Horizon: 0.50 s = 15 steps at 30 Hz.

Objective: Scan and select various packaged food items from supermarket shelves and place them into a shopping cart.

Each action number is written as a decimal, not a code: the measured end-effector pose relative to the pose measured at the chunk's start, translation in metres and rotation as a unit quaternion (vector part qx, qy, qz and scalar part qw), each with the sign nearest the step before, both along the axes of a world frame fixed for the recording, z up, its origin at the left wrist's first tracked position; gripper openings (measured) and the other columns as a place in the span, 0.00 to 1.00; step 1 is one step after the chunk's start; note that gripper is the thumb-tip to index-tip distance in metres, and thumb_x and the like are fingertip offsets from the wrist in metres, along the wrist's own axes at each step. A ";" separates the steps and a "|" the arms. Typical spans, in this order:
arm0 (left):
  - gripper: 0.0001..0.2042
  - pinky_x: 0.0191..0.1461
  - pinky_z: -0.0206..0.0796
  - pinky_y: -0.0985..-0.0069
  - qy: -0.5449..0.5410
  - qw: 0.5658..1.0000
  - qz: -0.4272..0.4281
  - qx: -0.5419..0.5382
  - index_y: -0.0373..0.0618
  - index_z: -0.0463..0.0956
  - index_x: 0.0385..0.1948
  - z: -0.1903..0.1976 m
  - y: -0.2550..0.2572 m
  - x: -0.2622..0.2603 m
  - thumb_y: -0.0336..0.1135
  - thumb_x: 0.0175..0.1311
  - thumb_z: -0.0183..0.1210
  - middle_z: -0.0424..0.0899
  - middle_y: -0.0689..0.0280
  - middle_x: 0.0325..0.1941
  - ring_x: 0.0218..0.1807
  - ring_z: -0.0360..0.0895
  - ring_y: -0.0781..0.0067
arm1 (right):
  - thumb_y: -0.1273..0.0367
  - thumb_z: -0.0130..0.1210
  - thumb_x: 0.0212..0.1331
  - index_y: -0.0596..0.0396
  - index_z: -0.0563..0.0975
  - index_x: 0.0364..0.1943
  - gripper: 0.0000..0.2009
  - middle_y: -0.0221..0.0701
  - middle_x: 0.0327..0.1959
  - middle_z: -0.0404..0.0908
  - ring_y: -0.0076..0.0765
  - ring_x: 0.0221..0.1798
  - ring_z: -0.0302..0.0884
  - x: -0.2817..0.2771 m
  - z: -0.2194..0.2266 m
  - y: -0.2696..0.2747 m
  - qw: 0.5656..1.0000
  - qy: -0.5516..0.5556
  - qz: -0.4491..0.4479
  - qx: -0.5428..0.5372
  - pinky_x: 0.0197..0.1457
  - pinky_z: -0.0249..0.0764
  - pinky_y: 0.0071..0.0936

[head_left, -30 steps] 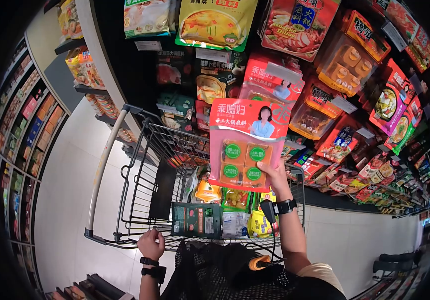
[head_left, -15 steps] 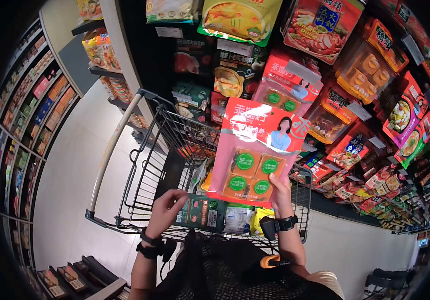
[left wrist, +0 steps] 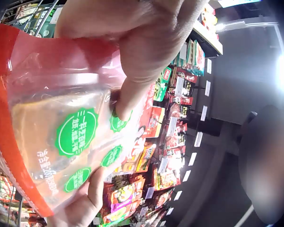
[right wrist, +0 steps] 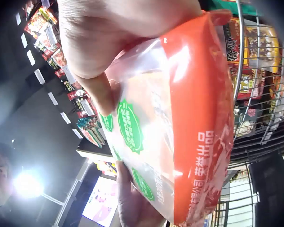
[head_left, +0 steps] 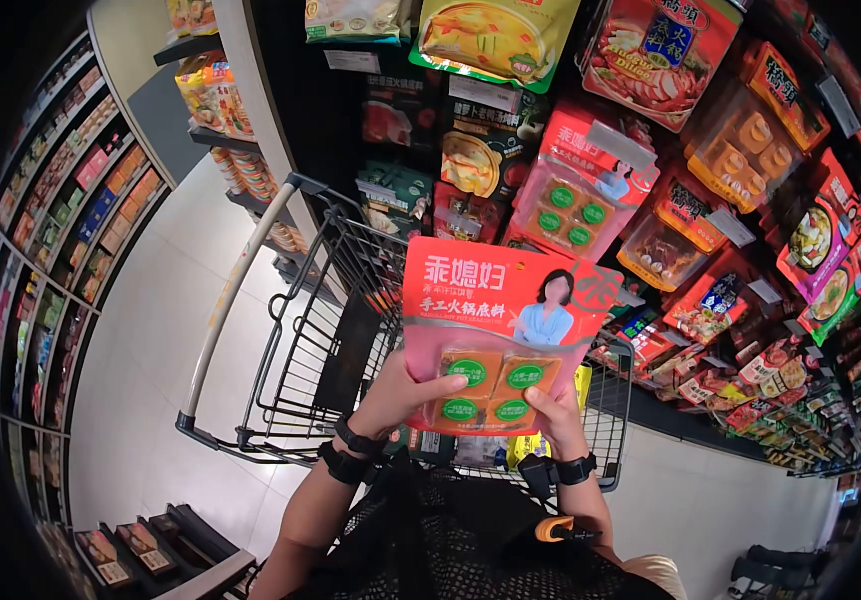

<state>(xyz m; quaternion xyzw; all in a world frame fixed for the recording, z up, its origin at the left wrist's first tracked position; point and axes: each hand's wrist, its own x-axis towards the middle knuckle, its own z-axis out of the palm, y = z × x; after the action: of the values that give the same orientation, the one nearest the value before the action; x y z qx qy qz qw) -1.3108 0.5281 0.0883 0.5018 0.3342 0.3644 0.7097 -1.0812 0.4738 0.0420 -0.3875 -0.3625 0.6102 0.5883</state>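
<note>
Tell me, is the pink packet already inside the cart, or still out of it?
Out of it. Left hand and right hand hold the pink packet upright above the cart.

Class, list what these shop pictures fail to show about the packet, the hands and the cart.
- Head view: the red packet hides the fingers of the left hand and right hand behind it.
- Head view: the packet covers most goods in the cart.
- Wrist views: the packet's small print is blurred.
- Head view: shelf price tags are too small to read.
</note>
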 end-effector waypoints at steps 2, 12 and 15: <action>0.17 0.39 0.69 0.82 0.043 0.998 0.023 0.046 0.37 0.74 0.43 0.003 -0.002 -0.002 0.34 0.53 0.64 0.81 0.68 0.34 0.36 0.75 0.84 | 0.71 0.60 0.51 0.62 0.71 0.49 0.20 0.33 0.44 0.78 0.25 0.45 0.75 -0.001 0.000 -0.002 1.000 -0.022 0.010 -0.004 0.49 0.70 0.24; 0.14 0.29 0.67 0.84 0.040 0.991 0.086 0.097 0.35 0.77 0.33 0.000 -0.013 -0.003 0.34 0.50 0.67 0.80 0.69 0.26 0.27 0.74 0.85 | 0.70 0.63 0.47 0.64 0.78 0.38 0.14 0.36 0.37 0.82 0.25 0.39 0.77 0.001 0.000 -0.005 0.997 -0.065 0.019 0.029 0.45 0.71 0.23; 0.12 0.27 0.64 0.84 0.093 0.984 0.074 0.135 0.36 0.77 0.29 -0.017 -0.010 -0.008 0.34 0.48 0.68 0.79 0.70 0.24 0.25 0.73 0.86 | 0.70 0.63 0.47 0.65 0.78 0.40 0.16 0.37 0.40 0.81 0.26 0.41 0.77 0.001 0.001 -0.006 0.997 -0.072 0.022 0.033 0.47 0.71 0.24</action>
<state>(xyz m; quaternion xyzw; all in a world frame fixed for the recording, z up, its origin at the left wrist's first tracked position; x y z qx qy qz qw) -1.3189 0.5179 0.0713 0.5987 0.3822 0.4097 0.5724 -1.0804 0.4682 0.0428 -0.4021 -0.4323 0.5816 0.5595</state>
